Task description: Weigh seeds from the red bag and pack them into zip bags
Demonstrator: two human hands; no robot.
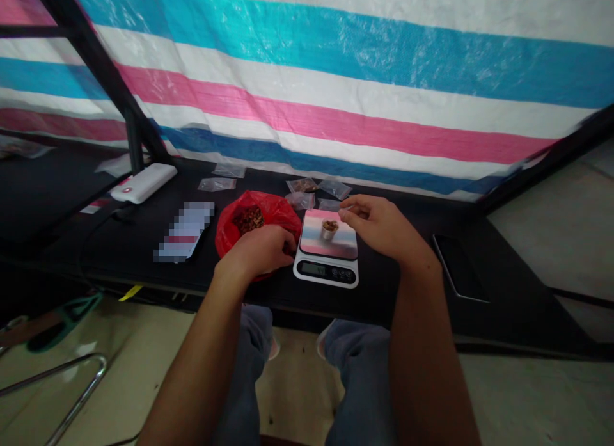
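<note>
A small cup [329, 232] stands mouth-up at center frame on a scale [300, 273] whose long axis runs up-frame, display [314, 269] lowermost. The right hand [374, 225] hangs released beside it; the left hand [268, 246] meets a red bag [283, 208], grip unclear.

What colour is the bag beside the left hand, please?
The bag is red, seen best in the head view.

Makeshift indoor workspace: striped tarpaulin [330, 81] behind black table [518, 299].
</note>
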